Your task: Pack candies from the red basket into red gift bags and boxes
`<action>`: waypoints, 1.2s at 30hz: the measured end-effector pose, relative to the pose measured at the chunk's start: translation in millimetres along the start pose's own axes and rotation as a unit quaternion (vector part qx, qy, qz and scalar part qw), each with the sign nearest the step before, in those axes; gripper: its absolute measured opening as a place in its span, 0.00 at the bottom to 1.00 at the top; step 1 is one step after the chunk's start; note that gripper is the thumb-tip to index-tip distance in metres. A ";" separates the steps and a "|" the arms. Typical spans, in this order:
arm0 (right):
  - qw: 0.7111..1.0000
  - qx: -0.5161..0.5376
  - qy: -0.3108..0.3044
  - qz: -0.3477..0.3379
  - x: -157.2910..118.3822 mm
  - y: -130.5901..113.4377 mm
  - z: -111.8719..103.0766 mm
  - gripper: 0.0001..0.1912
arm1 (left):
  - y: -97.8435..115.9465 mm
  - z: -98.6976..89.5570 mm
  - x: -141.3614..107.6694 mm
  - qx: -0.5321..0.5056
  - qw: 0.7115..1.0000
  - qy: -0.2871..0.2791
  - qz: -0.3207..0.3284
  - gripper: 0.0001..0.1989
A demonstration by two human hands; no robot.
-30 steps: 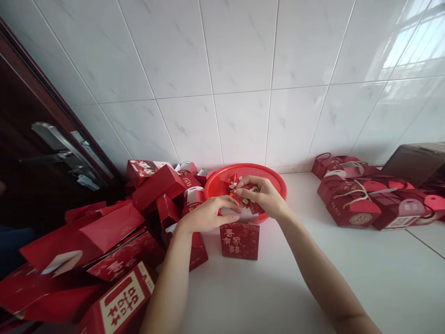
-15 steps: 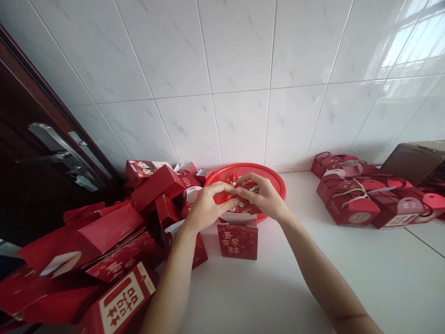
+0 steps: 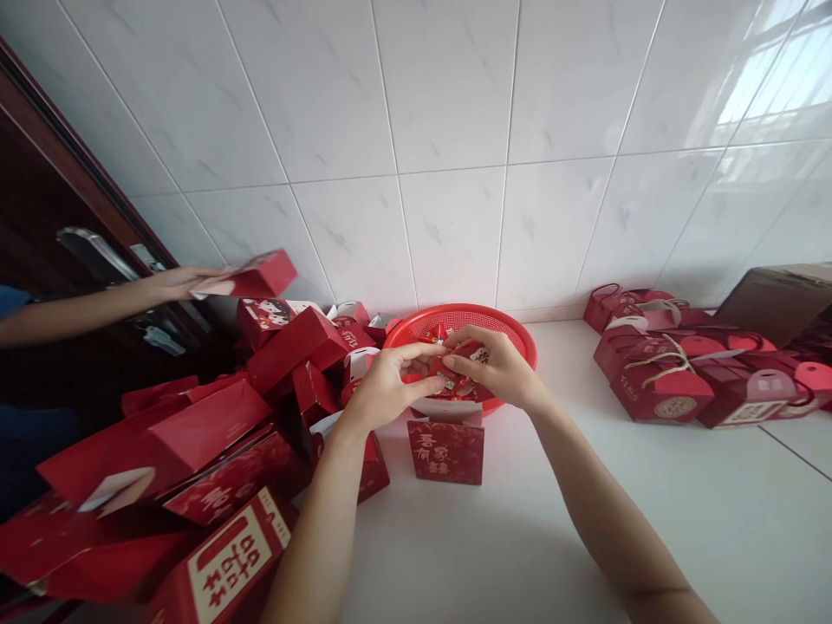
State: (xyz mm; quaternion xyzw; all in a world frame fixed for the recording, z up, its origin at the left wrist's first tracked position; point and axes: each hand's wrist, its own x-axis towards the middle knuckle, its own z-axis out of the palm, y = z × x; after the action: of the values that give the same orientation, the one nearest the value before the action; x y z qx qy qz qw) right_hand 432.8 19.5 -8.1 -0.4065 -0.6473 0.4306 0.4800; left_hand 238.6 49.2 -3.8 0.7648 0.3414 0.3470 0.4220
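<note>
Over a red plastic basket (image 3: 523,338), my left hand (image 3: 393,381) and my right hand (image 3: 497,364) meet at the fingertips. Both have their fingers curled around small red packets (image 3: 448,374) with pale printed figures; how many are held is hard to make out. More small wrapped pieces lie in the basket, partly hidden behind my hands. In front of the basket, just below my hands, an open-topped red gift box (image 3: 446,452) with gold characters stands upright on the white surface.
At left is a heap of red gift boxes (image 3: 214,425). Another person's hand (image 3: 178,282) holds a red box (image 3: 260,273) above it, before the dark door (image 3: 39,208). Closed red boxes with handles (image 3: 656,373) stand at right near a brown carton (image 3: 773,295). A tiled wall (image 3: 448,234) rises behind.
Another person's arm has come in from the left with a red box over the heap. My hands stay over the basket, with only slight finger movement.
</note>
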 end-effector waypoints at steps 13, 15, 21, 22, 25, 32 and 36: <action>0.983 -0.154 -0.069 -0.075 -9.0 -8.8 -9.4 0.04 | -0.5 -24.2 -12.4 0.205 0.966 -0.157 -0.034 0.11; 0.973 -0.199 -0.085 -0.076 -8.5 -7.4 -4.4 0.06 | -4.9 -21.1 -9.1 0.221 0.962 -0.149 -0.059 0.10; 0.953 -0.292 -0.053 -0.063 -5.7 -2.6 6.3 0.10 | -8.5 -16.0 -3.1 0.235 0.955 -0.148 -0.105 0.12; 0.952 -0.294 -0.052 -0.064 -5.2 -1.9 6.6 0.09 | -8.2 -16.7 -3.4 0.234 0.954 -0.152 -0.113 0.14; 0.951 -0.295 -0.059 -0.075 -3.5 0.6 7.0 0.08 | -8.4 -19.2 -4.5 0.208 0.957 -0.159 -0.125 0.18; 0.984 -0.160 0.044 -0.063 2.8 7.5 12.4 0.09 | -9.1 -20.6 -4.1 0.174 0.964 -0.164 -0.120 0.20; 0.992 -0.019 0.122 -0.034 8.7 11.9 13.4 0.10 | -8.0 -20.8 -3.7 0.159 0.967 -0.164 -0.112 0.20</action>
State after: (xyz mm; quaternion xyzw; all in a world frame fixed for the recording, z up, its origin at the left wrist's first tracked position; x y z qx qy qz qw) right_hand 419.3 29.0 -19.3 -0.4427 -0.6055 0.3493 0.5616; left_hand 217.8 58.0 -3.4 0.8251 0.4019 0.1084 0.3820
